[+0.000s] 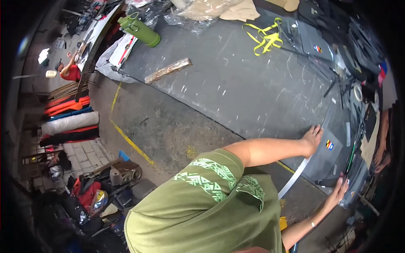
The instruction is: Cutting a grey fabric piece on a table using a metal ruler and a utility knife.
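Head view, only one. Left hand palm-down on a long pale strip, fingers fairly straight and close together; looks like pressing, can't tell if anything is gripped. Strip's long axis goes near-left to far-right; near end juts past the table edge, the rest seems to run on beyond the fingertips. Key relation: strip directly under left hand, crossing beneath it. Grey panel with a small coloured patch lies just right of the strip. Left hand is the nearer one to the strip; right hand is farther right and nearer the body, apart from it, loosely open, fingers extended beside a dark grey bundle; contact unclear.

Surface: dark grey table, scuffed, white marks. Far side: yellow strap, clear plastic wrap. Far left: green bottle lying tilted, a worn wooden bar near the edge. Right: piled dark fabric.

Room: concrete floor, yellow line, fabric rolls left, clutter near left, person in red far left, another person's arm at right rim.
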`<action>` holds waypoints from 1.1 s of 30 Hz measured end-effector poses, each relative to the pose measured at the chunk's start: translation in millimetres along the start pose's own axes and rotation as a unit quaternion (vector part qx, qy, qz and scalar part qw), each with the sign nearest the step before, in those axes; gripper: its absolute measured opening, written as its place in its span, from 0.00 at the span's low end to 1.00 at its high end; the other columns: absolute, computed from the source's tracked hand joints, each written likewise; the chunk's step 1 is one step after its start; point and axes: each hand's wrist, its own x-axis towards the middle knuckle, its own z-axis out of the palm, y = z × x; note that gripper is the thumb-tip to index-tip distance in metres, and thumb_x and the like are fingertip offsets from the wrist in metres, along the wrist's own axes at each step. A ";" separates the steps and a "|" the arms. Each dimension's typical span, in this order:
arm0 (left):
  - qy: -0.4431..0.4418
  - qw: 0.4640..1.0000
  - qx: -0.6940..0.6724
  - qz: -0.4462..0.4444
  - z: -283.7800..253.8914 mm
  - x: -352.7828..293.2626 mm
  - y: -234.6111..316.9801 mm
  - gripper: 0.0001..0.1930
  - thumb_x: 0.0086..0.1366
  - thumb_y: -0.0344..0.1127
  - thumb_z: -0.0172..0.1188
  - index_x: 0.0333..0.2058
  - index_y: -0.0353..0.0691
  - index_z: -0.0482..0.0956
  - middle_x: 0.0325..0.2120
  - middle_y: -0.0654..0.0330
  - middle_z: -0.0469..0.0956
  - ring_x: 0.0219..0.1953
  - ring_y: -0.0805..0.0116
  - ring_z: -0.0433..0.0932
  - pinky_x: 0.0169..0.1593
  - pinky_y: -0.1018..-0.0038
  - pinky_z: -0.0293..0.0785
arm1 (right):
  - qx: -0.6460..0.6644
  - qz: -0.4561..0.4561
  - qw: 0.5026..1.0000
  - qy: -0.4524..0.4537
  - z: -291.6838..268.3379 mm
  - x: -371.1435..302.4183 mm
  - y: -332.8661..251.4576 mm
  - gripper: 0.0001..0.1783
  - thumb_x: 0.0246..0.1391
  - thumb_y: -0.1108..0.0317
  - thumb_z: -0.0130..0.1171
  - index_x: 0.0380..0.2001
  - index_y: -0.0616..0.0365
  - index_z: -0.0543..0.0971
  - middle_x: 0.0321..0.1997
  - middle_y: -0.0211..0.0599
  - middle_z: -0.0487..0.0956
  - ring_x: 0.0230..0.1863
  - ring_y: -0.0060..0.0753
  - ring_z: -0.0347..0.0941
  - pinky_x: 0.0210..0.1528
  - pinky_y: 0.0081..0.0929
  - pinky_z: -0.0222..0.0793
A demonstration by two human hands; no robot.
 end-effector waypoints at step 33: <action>0.152 0.985 0.006 -0.086 19.6 -41.7 20.4 0.59 0.49 0.70 0.69 0.67 0.28 0.60 0.68 0.40 0.61 0.71 0.43 0.59 0.69 0.44 0.59 | -0.022 0.049 0.997 -0.046 45.9 -225.6 92.6 0.21 0.60 0.60 0.67 0.49 0.64 0.77 0.42 0.46 0.83 0.36 0.37 0.81 0.41 0.35 0.76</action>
